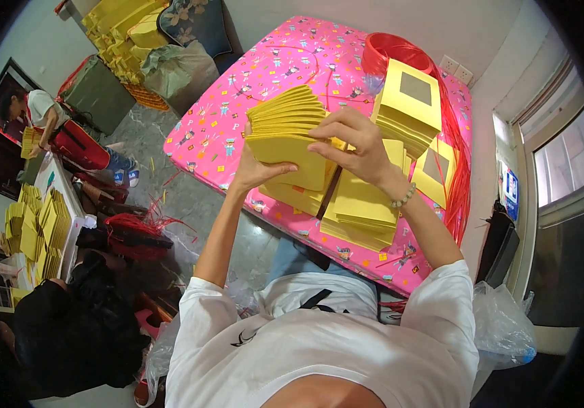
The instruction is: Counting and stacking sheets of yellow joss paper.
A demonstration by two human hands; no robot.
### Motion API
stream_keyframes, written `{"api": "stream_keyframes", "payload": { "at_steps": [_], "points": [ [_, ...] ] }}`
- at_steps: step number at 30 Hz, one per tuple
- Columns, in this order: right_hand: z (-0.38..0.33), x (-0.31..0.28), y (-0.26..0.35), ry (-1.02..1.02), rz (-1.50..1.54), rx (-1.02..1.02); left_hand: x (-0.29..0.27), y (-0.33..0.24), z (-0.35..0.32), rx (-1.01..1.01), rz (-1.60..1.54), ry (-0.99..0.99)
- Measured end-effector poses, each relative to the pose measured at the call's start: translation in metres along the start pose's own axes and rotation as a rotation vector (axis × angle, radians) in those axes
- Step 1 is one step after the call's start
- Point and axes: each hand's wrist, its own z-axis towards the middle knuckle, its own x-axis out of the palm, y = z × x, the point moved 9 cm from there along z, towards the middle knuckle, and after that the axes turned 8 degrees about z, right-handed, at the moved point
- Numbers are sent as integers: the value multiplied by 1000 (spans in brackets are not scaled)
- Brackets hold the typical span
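Note:
A thick stack of yellow paper pieces point(285, 156) is held upright over the pink bed, its upper edges fanned apart. My left hand point(258, 163) grips it from the left side, the thumb lying across the front. At the stack's right edge is my right hand point(353, 146), its thumb and index finger pinched on the edges and the other fingers curled. Below and right of the hands lie more yellow stacks point(360, 211) on the bed. Farther right, a taller yellow pile point(407, 102) has a grey-brown rectangle on its top piece; a similar piece point(435, 173) lies beside it.
A pink patterned mattress point(237, 102) carries the stacks. Red strands point(452, 156) trail from a red basin point(380, 51) along its right side. At left, a person point(47, 122) handles yellow paper near a white table point(71, 238) with more stacks. Someone in black point(81, 333) sits nearer.

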Motion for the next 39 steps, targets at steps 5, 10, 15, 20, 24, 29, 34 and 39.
{"api": "stream_keyframes", "payload": {
  "at_steps": [5, 10, 15, 20, 24, 29, 34, 39],
  "points": [
    [-13, -1, 0, -91, 46, -30, 4, -12, 3, 104, 32, 26],
    [-15, 0, -5, -62, 59, 114, 2, -16, 3, 24, -31, -36],
    [-32, 22, -50, 71, 78, 523, 2, -17, 2, 15, -91, -34],
    [-33, 53, -69, 216, 453, 502, 5, -7, 3, 85, 27, -8],
    [-26, 52, -67, 193, 304, 499, 12, -9, 3, 65, 107, 85],
    [-42, 47, -51, 164, 89, 631, 1, -12, 0, 30, -95, -81],
    [-43, 57, -59, 217, 93, 464, 9, -20, 4, 94, -31, 27],
    [-43, 53, -65, 206, 170, 535, 11, -22, 6, 75, -141, -2]
  ]
}}
